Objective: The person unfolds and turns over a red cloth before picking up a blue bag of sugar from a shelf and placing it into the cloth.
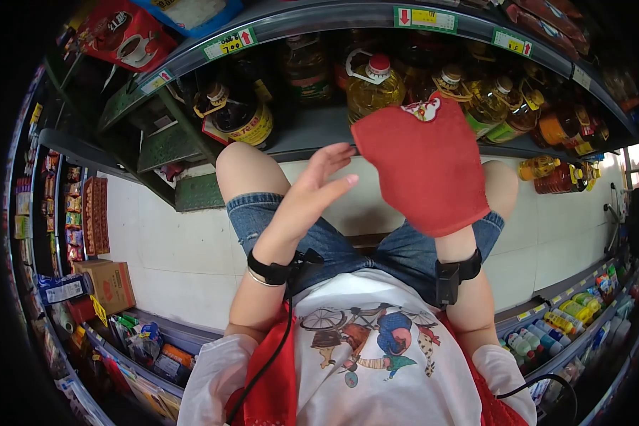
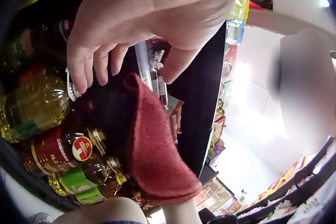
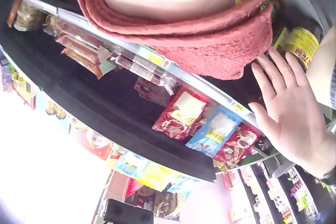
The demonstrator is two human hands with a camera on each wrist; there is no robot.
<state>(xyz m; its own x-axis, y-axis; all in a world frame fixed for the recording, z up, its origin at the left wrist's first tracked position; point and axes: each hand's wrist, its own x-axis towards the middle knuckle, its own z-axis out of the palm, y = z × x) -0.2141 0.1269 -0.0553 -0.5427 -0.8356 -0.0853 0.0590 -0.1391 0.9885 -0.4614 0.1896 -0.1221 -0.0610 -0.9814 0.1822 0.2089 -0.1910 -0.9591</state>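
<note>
A red terry cloth mitt [image 1: 422, 167] with a small white patch near its far end covers my right hand. Only the right wrist [image 1: 456, 245] shows below its hem; the fingers are hidden inside, and I cannot tell how they lie. My left hand [image 1: 312, 188] is raised beside the mitt's left edge, with its fingers extended, thumb apart and nothing held. In the right wrist view the left hand [image 3: 289, 106] shows its spread fingers near the cloth's edge. The left wrist view has the mitt [image 2: 155, 150] below the thumb.
Ahead, a low shelf holds cooking oil bottles [image 1: 378, 85] and a dark bottle with a yellow label [image 1: 245, 121]. Bagged goods [image 1: 124, 32] stand on the shelf above. A green metal step frame [image 1: 167, 145] is at left. Behind are a cardboard box [image 1: 110, 284] and shelved drink bottles [image 1: 547, 330].
</note>
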